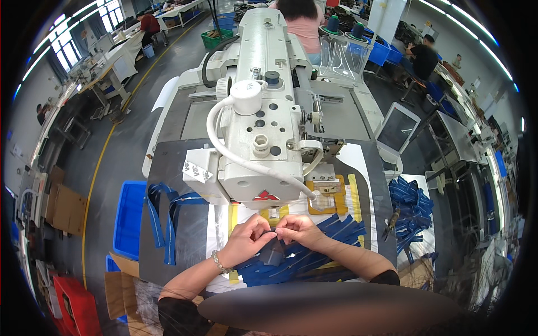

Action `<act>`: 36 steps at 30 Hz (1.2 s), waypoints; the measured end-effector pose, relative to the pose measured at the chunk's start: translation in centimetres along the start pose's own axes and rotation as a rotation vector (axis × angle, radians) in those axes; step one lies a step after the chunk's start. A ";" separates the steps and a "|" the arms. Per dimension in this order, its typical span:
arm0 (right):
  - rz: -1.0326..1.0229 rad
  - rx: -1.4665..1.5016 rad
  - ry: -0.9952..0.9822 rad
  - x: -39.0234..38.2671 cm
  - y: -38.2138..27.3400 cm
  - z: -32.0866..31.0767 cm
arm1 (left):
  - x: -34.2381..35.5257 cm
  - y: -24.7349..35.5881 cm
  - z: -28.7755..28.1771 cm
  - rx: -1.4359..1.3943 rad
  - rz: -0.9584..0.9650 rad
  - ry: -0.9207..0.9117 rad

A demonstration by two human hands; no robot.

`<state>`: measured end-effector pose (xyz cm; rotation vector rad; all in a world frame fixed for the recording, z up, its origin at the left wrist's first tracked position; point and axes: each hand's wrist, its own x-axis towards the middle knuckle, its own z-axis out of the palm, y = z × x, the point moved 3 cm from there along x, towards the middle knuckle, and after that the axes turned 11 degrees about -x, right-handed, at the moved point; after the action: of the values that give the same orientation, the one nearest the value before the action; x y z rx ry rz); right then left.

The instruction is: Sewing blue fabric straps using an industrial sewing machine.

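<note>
Both my hands meet just in front of the white sewing machine head (255, 140). A small dark piece (272, 256), seemingly fabric, hangs between them. My left hand (249, 238) pinches its upper edge from one side, and my right hand (300, 231) pinches it from the other. Under them spreads a pile of blue zipper strips (302, 257) across the white, yellow-edged work surface. The fingertips hide the piece's top edge.
More blue zippers drape over the table's left side (171, 213). A tangled zipper heap (412, 210) lies at right, near a tablet-like screen (399, 127). A blue bin (130, 218) stands left. Thread cones (333, 23) rise behind the machine. Other people (423, 59) sit farther off.
</note>
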<state>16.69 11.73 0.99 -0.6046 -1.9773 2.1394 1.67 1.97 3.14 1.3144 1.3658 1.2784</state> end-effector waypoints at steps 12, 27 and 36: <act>0.039 0.067 0.024 0.2 1.0 -0.7 | 0.7 -1.0 -1.7 0.301 0.348 -0.230; -0.047 -0.130 0.149 -0.3 1.1 0.4 | 0.5 -3.7 -0.5 -0.356 -0.047 0.076; -0.026 0.080 0.131 0.1 1.6 0.5 | 0.6 -4.0 -0.7 -0.258 -0.044 0.145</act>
<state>16.63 11.11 -0.57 -0.6823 -1.8136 2.0949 0.33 2.77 -0.61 1.0275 1.2701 1.4877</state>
